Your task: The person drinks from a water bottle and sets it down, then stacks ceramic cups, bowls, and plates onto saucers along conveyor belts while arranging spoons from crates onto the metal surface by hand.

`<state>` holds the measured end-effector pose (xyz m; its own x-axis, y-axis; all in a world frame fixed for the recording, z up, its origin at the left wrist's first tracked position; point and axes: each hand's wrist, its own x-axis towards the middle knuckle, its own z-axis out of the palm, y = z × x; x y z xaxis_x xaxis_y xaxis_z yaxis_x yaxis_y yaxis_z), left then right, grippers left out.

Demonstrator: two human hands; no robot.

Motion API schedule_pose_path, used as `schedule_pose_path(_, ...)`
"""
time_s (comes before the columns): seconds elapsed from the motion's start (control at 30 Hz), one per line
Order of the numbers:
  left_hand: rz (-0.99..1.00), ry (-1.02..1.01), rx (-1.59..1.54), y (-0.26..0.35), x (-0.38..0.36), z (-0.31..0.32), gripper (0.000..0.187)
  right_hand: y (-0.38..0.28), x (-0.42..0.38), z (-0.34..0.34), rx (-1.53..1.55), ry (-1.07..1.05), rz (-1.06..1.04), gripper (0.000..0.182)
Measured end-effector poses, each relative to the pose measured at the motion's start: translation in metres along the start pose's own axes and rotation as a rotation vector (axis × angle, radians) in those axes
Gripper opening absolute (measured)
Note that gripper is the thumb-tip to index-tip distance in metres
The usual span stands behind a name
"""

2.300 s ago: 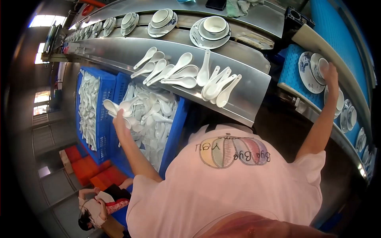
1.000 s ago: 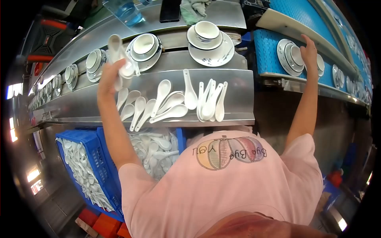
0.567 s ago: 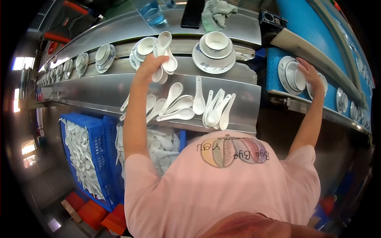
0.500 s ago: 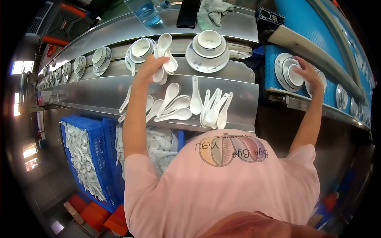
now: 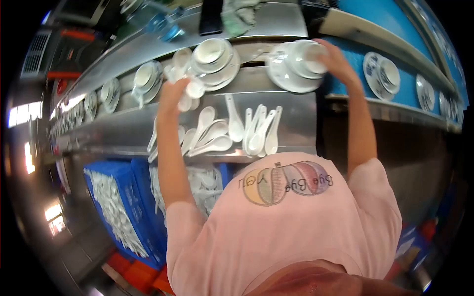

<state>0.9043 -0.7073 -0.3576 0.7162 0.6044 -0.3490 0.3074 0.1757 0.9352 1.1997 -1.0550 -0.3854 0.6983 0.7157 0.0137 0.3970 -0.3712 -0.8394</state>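
Note:
My left hand (image 5: 174, 94) is closed round several white soup spoons (image 5: 194, 89), left of a stack of a plate and bowls (image 5: 217, 81) on the metal line. At the line's right end, my right hand (image 5: 335, 60) grips the right side of another stack of a plate, bowl and cup (image 5: 285, 69); its fingertips are partly hidden and blurred. Below, on the steel ledge, lie loose white soup spoons (image 5: 212, 144), some bunched side by side and one with its handle pointing away from me.
More dish stacks (image 5: 144, 76) run along the line to the left. A blue conveyor belt (image 5: 358, 61) at right carries further dish stacks (image 5: 381, 79). Blue crates (image 5: 133, 197) full of spoons stand below left. A phone (image 5: 211, 17), a cloth (image 5: 240, 17) and a water jug (image 5: 165, 27) lie behind.
My right hand has moved left with its dish stack, from the blue belt to the end of the metal line. The stack ahead has shifted left. My left hand still holds the spoons.

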Motion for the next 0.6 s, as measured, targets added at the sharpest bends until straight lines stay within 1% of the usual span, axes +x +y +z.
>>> schedule_pose_path(0.03,-0.019,0.002,0.035,0.008,-0.005,0.001,0.031,0.03,0.005,0.021,-0.239,0.133,-0.23,0.041)
schedule_pose_path(0.1,-0.073,-0.001,-0.062,0.014,-0.008,0.001,0.036,-0.006,0.003,0.031,-0.035,0.004,-0.049,0.037)
schedule_pose_path(0.13,-0.01,-0.021,-0.143,0.012,-0.007,-0.001,0.035,-0.029,-0.004,0.02,-0.037,-0.006,0.03,0.037)
schedule_pose_path(0.17,-0.023,0.014,-0.114,0.012,-0.008,-0.006,0.035,-0.045,-0.014,0.006,-0.033,-0.023,0.107,0.036)
schedule_pose_path(0.2,-0.009,0.01,-0.144,0.017,-0.013,-0.003,0.032,-0.038,-0.017,-0.003,-0.127,0.152,-0.04,0.037)
schedule_pose_path(0.23,-0.026,0.021,-0.175,0.015,-0.01,-0.005,0.031,-0.041,-0.025,-0.024,-0.205,0.265,-0.054,0.038)
schedule_pose_path(0.27,-0.042,0.043,-0.208,0.012,-0.009,-0.012,0.03,-0.024,-0.027,-0.044,-0.191,0.414,-0.129,0.037)
schedule_pose_path(0.3,-0.062,0.076,-0.241,0.01,-0.008,-0.018,0.028,-0.026,-0.038,-0.07,-0.343,0.492,-0.111,0.038)
schedule_pose_path(0.33,-0.041,0.049,-0.26,0.01,-0.007,-0.019,0.026,-0.014,-0.042,-0.091,-0.457,0.567,-0.083,0.04)
schedule_pose_path(0.37,-0.045,0.073,-0.27,0.008,-0.006,-0.018,0.027,-0.005,-0.046,-0.113,-0.642,0.619,-0.043,0.04)
schedule_pose_path(0.4,-0.05,0.104,-0.279,0.006,-0.004,-0.015,0.028,0.02,-0.049,-0.132,-0.741,0.614,0.042,0.04)
schedule_pose_path(0.43,-0.052,0.138,-0.286,0.005,-0.002,-0.013,0.028,0.036,-0.056,-0.144,-0.69,0.515,0.223,0.042)
schedule_pose_path(0.47,-0.042,0.131,-0.246,0.006,-0.002,-0.01,0.028,0.056,-0.056,-0.157,-0.746,0.331,0.333,0.045)
schedule_pose_path(0.5,-0.031,0.122,-0.207,0.007,0.0,-0.004,0.028,0.086,-0.061,-0.165,-0.771,0.257,0.309,0.046)
schedule_pose_path(0.53,-0.021,0.111,-0.169,0.008,0.002,0.002,0.028,0.085,-0.061,-0.163,-0.662,0.267,0.325,0.045)
schedule_pose_path(0.57,-0.026,0.093,-0.104,0.008,0.006,0.005,0.028,0.076,-0.063,-0.161,-0.581,0.229,0.301,0.044)
schedule_pose_path(0.6,-0.02,0.069,-0.107,0.012,0.004,0.013,0.029,0.054,-0.065,-0.154,-0.428,0.245,0.389,0.044)
